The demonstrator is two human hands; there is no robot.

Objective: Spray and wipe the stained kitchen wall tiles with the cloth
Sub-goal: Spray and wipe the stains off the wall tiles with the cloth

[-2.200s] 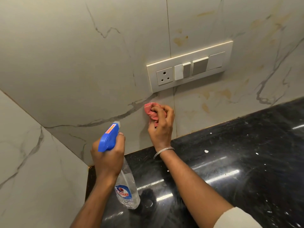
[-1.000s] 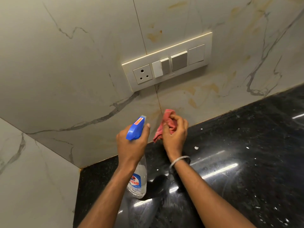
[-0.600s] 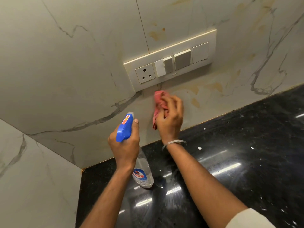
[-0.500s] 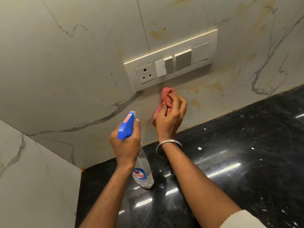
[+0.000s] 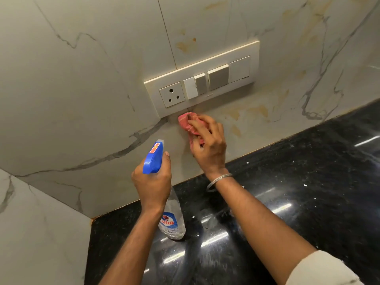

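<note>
At 5 o'clock in the view, nearest, a pale sleeve (image 5: 320, 270) covers the right arm. Over the black countertop (image 5: 298, 182), the left hand (image 5: 152, 182) keeps its fingers wrapped round the neck of the spray bottle (image 5: 172, 221). The bottle's blue nozzle (image 5: 154, 157) points toward 12 o'clock at the wall, and it stands upright as it did half a second ago.

At 1 o'clock from the left hand is the right hand (image 5: 208, 147), with a bangle (image 5: 219, 179) on its wrist. Its curled fingers clamp the bunched pink cloth (image 5: 186, 123) and press it to the wall tiles (image 5: 102, 79). A second ago the cloth sat low near the counter edge. Now it lies just beneath the switch plate (image 5: 203, 79), and in the last half second it has slid slightly toward 9 o'clock.

Yellow-brown stains (image 5: 257, 111) remain at 3 o'clock from the cloth, with more above the plate.
</note>
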